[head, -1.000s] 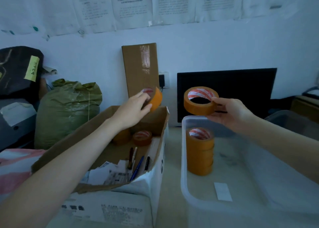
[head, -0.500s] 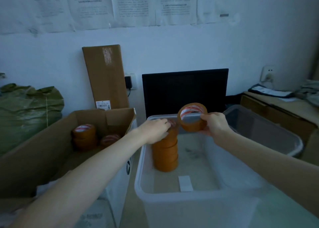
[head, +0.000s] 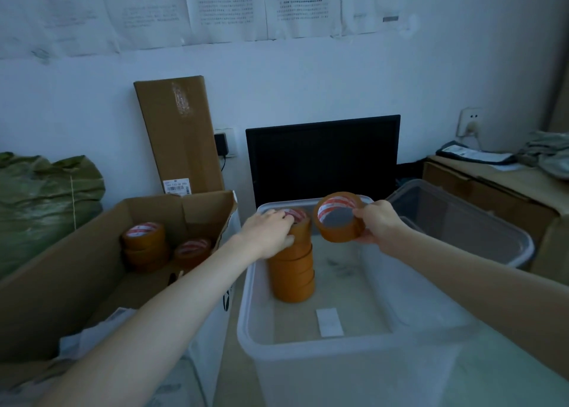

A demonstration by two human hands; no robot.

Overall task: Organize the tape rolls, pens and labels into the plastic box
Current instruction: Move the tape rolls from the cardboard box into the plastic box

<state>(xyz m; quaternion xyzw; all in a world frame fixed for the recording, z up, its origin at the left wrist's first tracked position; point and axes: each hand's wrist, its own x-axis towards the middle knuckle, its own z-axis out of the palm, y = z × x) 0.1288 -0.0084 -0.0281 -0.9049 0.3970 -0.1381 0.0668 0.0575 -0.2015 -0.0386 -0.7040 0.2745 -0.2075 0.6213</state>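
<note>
A clear plastic box [head: 345, 349] stands in front of me. Inside it rises a stack of orange tape rolls [head: 294, 272], and a white label [head: 329, 322] lies flat on its floor. My left hand [head: 267, 232] grips the top roll of that stack. My right hand [head: 376, 222] holds another orange tape roll [head: 338, 221] tilted in the air above the box, just right of the stack. More tape rolls [head: 144, 240] sit in the open cardboard box [head: 74, 271] on the left. No pens are in sight.
A clear lid or second tub [head: 455, 222] lies right of the plastic box. A black monitor [head: 323, 157] and a flat carton [head: 180, 132] lean at the wall behind. A green sack [head: 46, 197] sits far left, a brown cabinet [head: 492, 188] far right.
My left hand carried its roll from above the cardboard box onto the stack in the plastic box. My right hand lowered its roll toward the stack. The view swung right.
</note>
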